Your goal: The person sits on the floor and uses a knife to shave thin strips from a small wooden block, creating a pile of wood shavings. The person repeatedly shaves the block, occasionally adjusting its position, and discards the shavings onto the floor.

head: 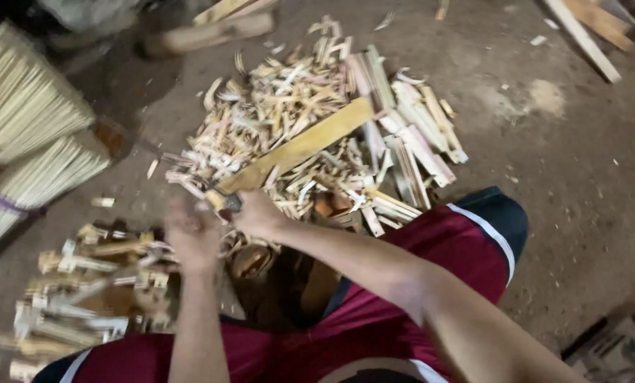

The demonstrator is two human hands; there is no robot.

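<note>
While the right hand (pixel 259 213) closes around the handle of a broad yellowish blade (pixel 299 147) slanting toward the upper middle of the frame, the left hand (pixel 193 234) sits just beside it, blurred, its grip impossible to tell. Split bamboo scraps (pixel 402 135) cover the floor (pixel 572 177) behind; bundled sticks (pixel 19 106) lie at upper left.

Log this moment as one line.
left hand: blurred, empty-looking | right hand: gripping long flat yellowish bamboo slat | beneath: pile of pale bamboo offcuts
</note>
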